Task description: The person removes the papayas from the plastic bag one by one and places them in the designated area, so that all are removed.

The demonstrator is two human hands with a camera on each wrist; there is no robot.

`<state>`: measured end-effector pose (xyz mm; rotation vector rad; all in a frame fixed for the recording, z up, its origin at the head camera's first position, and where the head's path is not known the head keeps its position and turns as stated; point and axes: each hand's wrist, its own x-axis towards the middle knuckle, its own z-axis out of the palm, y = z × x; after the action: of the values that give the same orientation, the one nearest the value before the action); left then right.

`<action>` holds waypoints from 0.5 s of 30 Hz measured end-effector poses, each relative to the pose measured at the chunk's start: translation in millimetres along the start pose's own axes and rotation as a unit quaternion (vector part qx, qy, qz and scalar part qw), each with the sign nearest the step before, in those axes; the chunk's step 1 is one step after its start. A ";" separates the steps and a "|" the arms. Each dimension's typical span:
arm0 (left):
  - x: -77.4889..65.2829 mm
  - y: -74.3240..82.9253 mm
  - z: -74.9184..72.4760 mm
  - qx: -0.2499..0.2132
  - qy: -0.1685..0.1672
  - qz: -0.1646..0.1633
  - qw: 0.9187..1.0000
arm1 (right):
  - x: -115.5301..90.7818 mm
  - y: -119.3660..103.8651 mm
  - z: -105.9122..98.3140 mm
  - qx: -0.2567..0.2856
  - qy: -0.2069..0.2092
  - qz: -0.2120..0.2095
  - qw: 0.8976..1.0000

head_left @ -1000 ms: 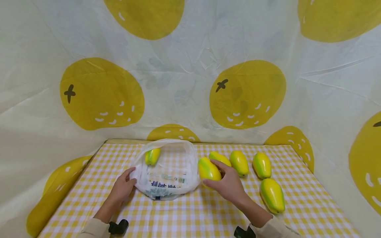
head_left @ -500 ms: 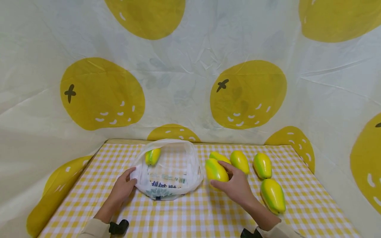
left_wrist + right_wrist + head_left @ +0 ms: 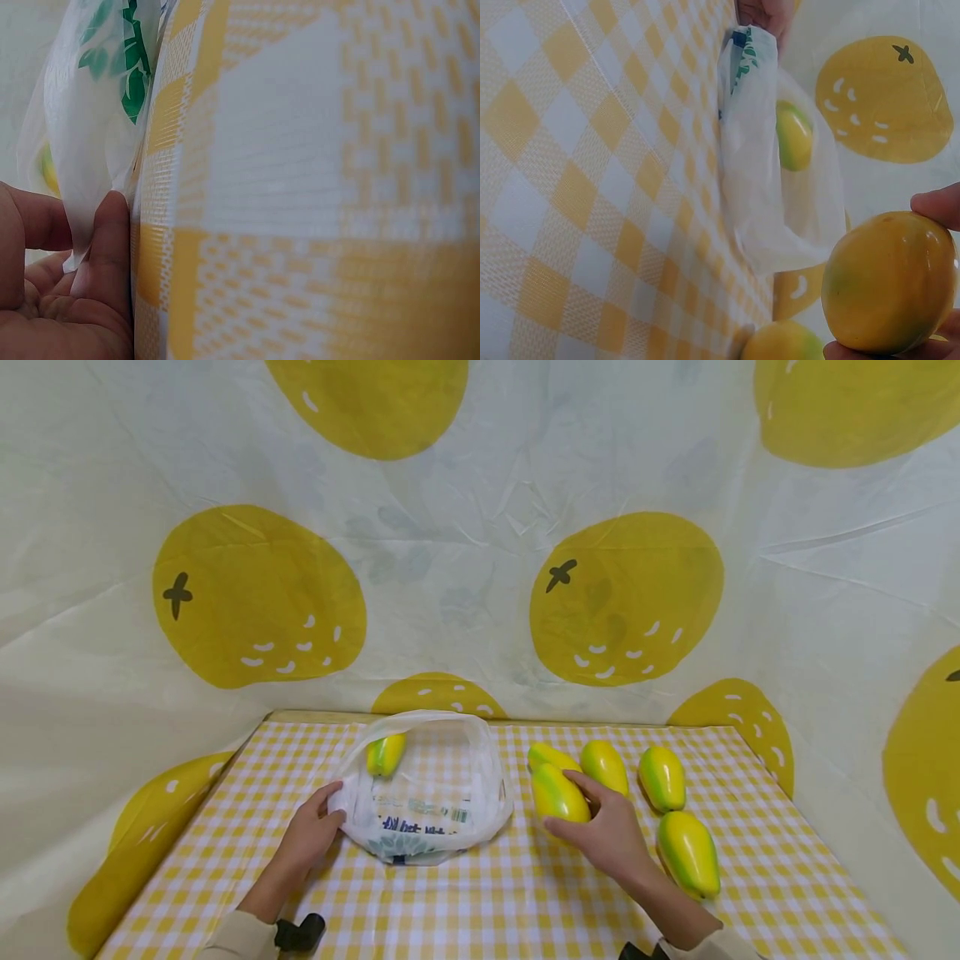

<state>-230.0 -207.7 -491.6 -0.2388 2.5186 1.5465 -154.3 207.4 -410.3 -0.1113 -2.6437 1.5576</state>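
Observation:
My left hand (image 3: 311, 831) pinches the near left edge of a white translucent plastic bag (image 3: 491, 781). In the left wrist view, the edge of the bag (image 3: 90, 112) sits between thumb and fingers. The bag's mouth gapes, and one yellow-green papaya (image 3: 386, 755) lies inside at the back left. To the right of the bag, my right hand (image 3: 615, 831) grips another papaya (image 3: 558, 795) between thumb and fingers. The right wrist view shows this papaya (image 3: 885, 285) close up, apart from the bag.
Behind the held fruit lie two papayas, one partly covered (image 3: 549, 755) and one standing out more (image 3: 603, 767). Two more, a far one (image 3: 662, 778) and a near one (image 3: 688, 855), rest farther right. A checked cloth (image 3: 450, 910) covers the table; a printed curtain (image 3: 450, 610) hangs behind.
My right hand has moved to the right, away from the bag, with the papaya in its grip. The bag's right side has spread slightly outward. My left hand has stayed in place.

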 end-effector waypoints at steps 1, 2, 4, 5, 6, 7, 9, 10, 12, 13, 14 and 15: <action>0.1 -0.1 0.0 -0.001 0.000 0.000 1.000 | -0.1 1.0 -0.5 -0.001 0.000 0.001 1.000; 0.2 -0.2 -0.1 -0.001 0.000 0.000 1.000 | -0.2 1.9 -0.9 -0.001 0.000 0.002 1.000; 0.3 -0.5 -0.1 -0.001 -0.001 0.000 1.000 | -0.2 4.0 -1.7 -0.003 0.001 0.003 1.000; 0.5 -0.7 -0.1 0.000 0.000 0.000 1.000 | -0.2 5.2 -2.1 -0.004 0.002 0.003 1.000; 0.8 -1.0 0.0 0.000 0.000 0.000 1.000 | -0.2 6.2 -2.5 -0.005 0.003 0.003 1.000; 0.8 -1.0 0.1 0.001 0.000 0.000 1.000 | -0.2 7.3 -3.0 -0.006 0.003 0.005 1.000; 1.1 -1.0 0.3 -0.001 -0.001 0.000 1.000 | -0.5 9.2 -4.0 -0.005 0.002 0.007 1.000; 1.3 -1.0 0.4 -0.003 -0.001 0.000 1.000 | -0.6 10.1 -4.5 -0.005 0.001 0.010 1.000; 1.5 -0.7 0.7 -0.007 -0.001 -0.002 1.000 | -1.2 11.6 -5.7 -0.005 0.000 0.016 1.000; 1.5 -0.6 0.7 -0.009 0.000 -0.002 1.000 | -1.5 12.2 -6.4 -0.004 -0.001 0.019 1.000; 1.8 -0.9 0.7 -0.011 -0.001 -0.002 1.000 | -1.8 12.7 -7.0 -0.003 -0.001 0.020 1.000; 1.9 -0.9 0.6 -0.011 -0.001 -0.004 1.000 | -2.1 13.2 -7.6 -0.003 -0.001 0.022 1.000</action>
<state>-231.7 -207.7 -493.1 -0.2483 2.4975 1.5713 -151.1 220.3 -418.2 -0.1684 -2.6646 1.5648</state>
